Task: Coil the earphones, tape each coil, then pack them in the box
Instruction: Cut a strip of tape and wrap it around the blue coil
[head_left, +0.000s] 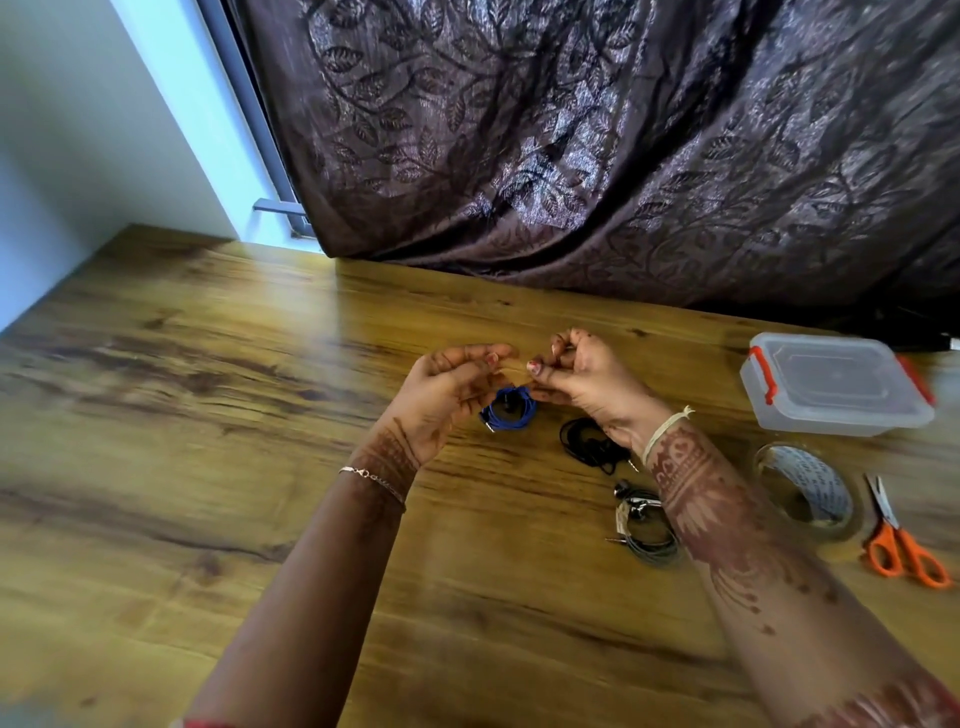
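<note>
Left hand (447, 395) and right hand (582, 379): thumb and forefinger of each pinch one end of a translucent tape strip (511, 370). A blue coiled earphone cord (508, 410) sits just below the fingertips. Right of the fingers, on the wood-grain table (208, 415), lie a black earphone coil (587, 441), a grey earphone coil (647, 530), a lidded clear plastic box (831, 384) with red clasps — contents indistinct — a glossy tape roll (805, 488) and orange-handled scissors (904, 540).

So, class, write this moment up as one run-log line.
step: taping blue coiled earphones | left hand, right hand: pinch clear tape strip | clear plastic box: lid on
</note>
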